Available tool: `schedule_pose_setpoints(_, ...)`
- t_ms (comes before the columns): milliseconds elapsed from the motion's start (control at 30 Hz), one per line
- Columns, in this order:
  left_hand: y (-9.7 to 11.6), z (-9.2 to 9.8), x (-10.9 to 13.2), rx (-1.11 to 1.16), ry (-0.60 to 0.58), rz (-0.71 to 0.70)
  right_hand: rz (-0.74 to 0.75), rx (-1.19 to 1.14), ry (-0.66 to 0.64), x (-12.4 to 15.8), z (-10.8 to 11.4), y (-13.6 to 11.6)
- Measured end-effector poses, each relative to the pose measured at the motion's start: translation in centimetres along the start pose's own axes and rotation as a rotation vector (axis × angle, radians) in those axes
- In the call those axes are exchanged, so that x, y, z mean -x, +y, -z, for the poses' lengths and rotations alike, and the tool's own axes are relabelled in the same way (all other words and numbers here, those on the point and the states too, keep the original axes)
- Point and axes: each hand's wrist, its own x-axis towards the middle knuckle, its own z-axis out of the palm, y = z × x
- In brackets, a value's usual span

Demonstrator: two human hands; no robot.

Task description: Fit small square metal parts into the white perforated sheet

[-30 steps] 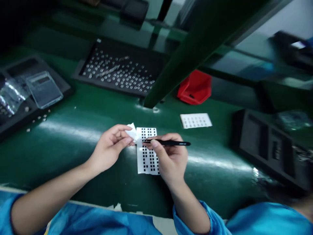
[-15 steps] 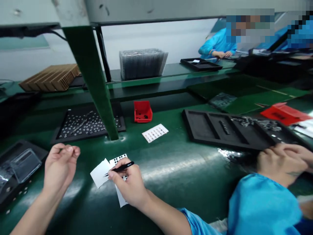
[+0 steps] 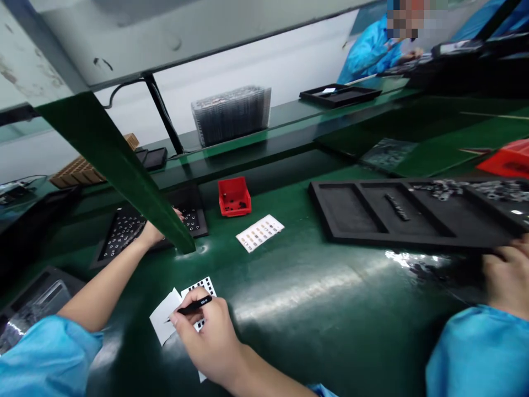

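Observation:
My right hand (image 3: 215, 336) is closed around black tweezers (image 3: 194, 305), their tips pointing left over a torn white paper (image 3: 163, 322). Partly under that hand lies a white sheet with small black squares (image 3: 209, 285). My left hand (image 3: 154, 232) reaches over a black tray (image 3: 201, 223) holding many small pale ring-shaped parts. The slanted green post (image 3: 124, 165) covers most of its fingers, so what they hold, if anything, is hidden; only fingertips show past the post.
A red bin (image 3: 235, 198) with small dark parts stands near a white card (image 3: 260, 232) bearing rows of small pieces. Right of these is a black compartment tray (image 3: 343, 240), with a co-worker's hand (image 3: 510, 275) at its near edge. Clear plastic (image 3: 49, 309) lies at left.
My left hand has moved forward from above the bench to the ring-part tray, behind the post. My right hand still holds the tweezers over the paper. The camera view has tilted.

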Motion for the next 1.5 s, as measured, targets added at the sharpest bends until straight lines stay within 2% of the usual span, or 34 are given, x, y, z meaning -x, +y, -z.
schedule_pose_setpoints(67,0.0,-1.3,-1.2,-0.049,-0.132,-0.02,-0.009,0.011,-0.009,0.0,0.1,-0.1)
schedule_pose_setpoints(167,-0.4,-2.7,-2.8,-0.133,-0.208,-0.048,-0.029,0.021,-0.014,0.0,0.2,-0.2)
schedule_pose_setpoints(300,-1.3,-3.4,-3.9,-0.222,-0.224,-0.077,-0.031,0.019,0.0,-0.1,0.2,-0.5)
schedule_pose_setpoints(500,-3.0,-3.2,-4.4,-0.241,-0.244,-0.118,-0.017,0.011,0.015,-0.2,0.3,-0.5)
schedule_pose_setpoints(867,-5.7,-3.7,-6.4,-0.311,-0.281,-0.108,-0.038,0.027,0.002,-0.3,0.4,0.1)
schedule_pose_setpoints(1167,-5.4,-4.3,-7.0,-0.469,-0.346,-0.112,-0.03,0.018,0.014,-0.2,0.3,-0.3)
schedule_pose_setpoints(1500,-3.8,-4.1,-6.4,-0.437,-0.303,-0.192,-0.046,0.026,0.006,-0.4,0.3,-0.4)
